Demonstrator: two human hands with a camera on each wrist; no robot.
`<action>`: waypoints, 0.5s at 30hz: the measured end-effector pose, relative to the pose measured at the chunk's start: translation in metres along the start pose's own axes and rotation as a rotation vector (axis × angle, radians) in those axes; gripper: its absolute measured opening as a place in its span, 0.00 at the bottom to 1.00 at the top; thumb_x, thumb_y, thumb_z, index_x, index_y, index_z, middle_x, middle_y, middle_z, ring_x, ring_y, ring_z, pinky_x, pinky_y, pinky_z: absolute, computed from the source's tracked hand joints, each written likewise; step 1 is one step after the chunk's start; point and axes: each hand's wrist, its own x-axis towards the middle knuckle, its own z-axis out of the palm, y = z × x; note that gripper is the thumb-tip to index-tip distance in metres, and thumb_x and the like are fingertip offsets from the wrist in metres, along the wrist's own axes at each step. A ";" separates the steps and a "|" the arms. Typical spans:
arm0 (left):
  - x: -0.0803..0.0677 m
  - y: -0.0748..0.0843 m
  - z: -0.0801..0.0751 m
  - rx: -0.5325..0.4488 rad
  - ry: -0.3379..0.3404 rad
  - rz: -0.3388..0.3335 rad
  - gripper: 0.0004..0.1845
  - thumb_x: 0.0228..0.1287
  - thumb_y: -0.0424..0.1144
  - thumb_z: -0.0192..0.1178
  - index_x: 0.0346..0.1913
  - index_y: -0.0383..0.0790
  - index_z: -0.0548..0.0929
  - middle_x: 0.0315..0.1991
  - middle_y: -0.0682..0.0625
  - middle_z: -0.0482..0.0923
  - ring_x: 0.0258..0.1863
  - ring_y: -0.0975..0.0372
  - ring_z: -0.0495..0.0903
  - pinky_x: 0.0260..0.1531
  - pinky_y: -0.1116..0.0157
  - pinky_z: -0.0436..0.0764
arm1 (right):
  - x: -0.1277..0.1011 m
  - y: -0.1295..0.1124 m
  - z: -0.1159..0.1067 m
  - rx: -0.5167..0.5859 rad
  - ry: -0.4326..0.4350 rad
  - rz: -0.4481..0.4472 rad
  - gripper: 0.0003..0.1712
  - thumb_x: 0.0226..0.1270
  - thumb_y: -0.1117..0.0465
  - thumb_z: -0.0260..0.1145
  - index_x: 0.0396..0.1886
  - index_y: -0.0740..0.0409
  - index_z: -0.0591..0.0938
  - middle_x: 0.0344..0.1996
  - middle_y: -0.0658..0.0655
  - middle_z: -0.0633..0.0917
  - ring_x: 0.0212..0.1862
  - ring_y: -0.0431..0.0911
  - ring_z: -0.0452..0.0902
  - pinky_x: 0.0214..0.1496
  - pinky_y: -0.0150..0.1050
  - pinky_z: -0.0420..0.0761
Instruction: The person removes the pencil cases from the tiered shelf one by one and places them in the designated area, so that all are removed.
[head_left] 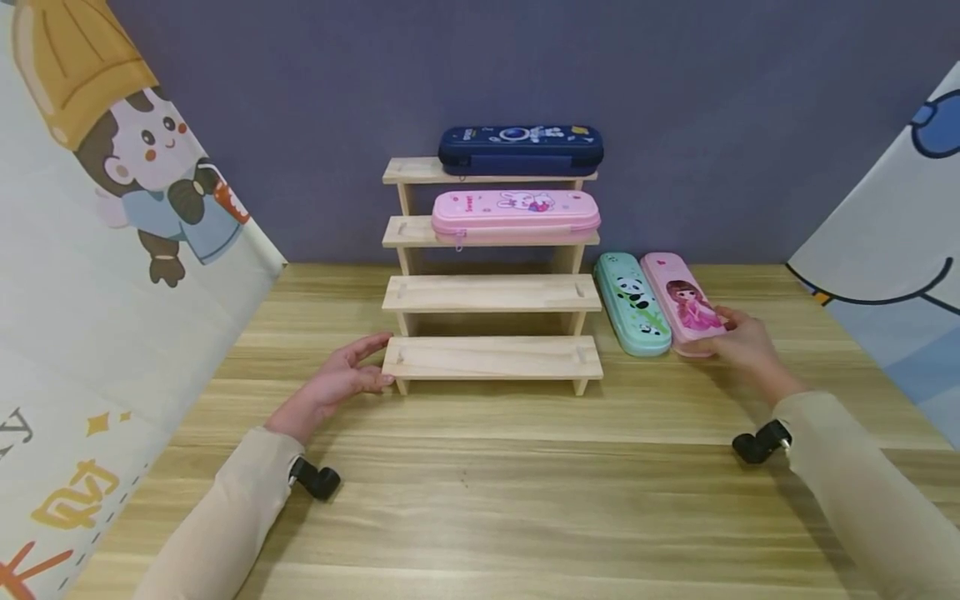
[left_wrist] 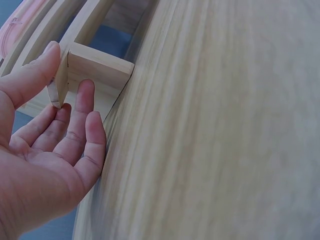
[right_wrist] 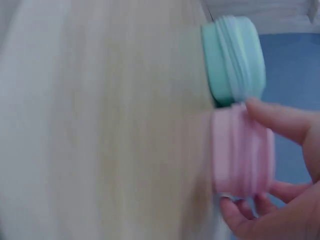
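Observation:
A stepped wooden stand [head_left: 491, 358] has several tiers. My left hand [head_left: 347, 381] holds the left end of its lowest board, and in the left wrist view the thumb and fingers [left_wrist: 86, 97] lie on either side of the board end [left_wrist: 59, 82]. At the right, my right hand [head_left: 746, 346] grips the near end of a pink pencil case [head_left: 678, 292] with a doll picture, thumb and fingers on opposite sides. Beside that case lies a mint-green panda pencil case [head_left: 633, 304]. The right wrist view is blurred.
A navy pencil case [head_left: 521, 150] with an astronaut lies on the top tier. On the tier below is a pink rabbit pencil case [head_left: 516, 212]. The stand rests on a wood-grain table [head_left: 465, 500] before a dark blue backdrop [head_left: 675, 125].

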 end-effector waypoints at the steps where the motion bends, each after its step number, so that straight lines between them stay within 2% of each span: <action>1: 0.000 0.000 0.000 0.001 0.000 0.001 0.44 0.61 0.21 0.59 0.77 0.29 0.49 0.78 0.34 0.42 0.41 0.67 0.81 0.39 0.69 0.80 | 0.001 0.000 -0.004 -0.036 -0.024 -0.020 0.62 0.58 0.56 0.75 0.76 0.75 0.44 0.66 0.82 0.61 0.62 0.68 0.61 0.65 0.62 0.66; 5: 0.002 0.003 -0.001 0.000 0.003 0.012 0.44 0.61 0.20 0.59 0.77 0.30 0.49 0.79 0.35 0.42 0.41 0.67 0.81 0.38 0.69 0.80 | 0.003 -0.007 -0.020 -0.132 -0.086 -0.075 0.65 0.56 0.53 0.75 0.75 0.77 0.40 0.59 0.81 0.62 0.55 0.68 0.63 0.55 0.59 0.71; 7: 0.003 0.004 -0.002 -0.002 0.005 0.026 0.44 0.61 0.21 0.59 0.77 0.30 0.50 0.79 0.35 0.42 0.42 0.66 0.81 0.38 0.69 0.80 | 0.003 -0.013 -0.027 -0.143 -0.098 -0.077 0.66 0.57 0.52 0.75 0.75 0.76 0.39 0.60 0.82 0.60 0.57 0.70 0.62 0.56 0.62 0.70; 11: 0.004 0.002 -0.001 0.014 0.007 0.019 0.44 0.61 0.21 0.60 0.77 0.30 0.50 0.78 0.35 0.43 0.42 0.66 0.82 0.38 0.69 0.81 | 0.002 -0.027 -0.036 -0.135 -0.125 -0.088 0.64 0.60 0.54 0.72 0.76 0.74 0.37 0.64 0.84 0.56 0.62 0.74 0.56 0.62 0.69 0.63; 15: 0.002 -0.001 0.000 0.030 0.003 0.000 0.44 0.61 0.21 0.60 0.78 0.30 0.50 0.78 0.35 0.43 0.41 0.65 0.82 0.38 0.69 0.81 | -0.001 -0.044 -0.038 -0.130 -0.169 -0.115 0.61 0.62 0.56 0.70 0.76 0.73 0.37 0.66 0.83 0.55 0.65 0.74 0.54 0.65 0.70 0.60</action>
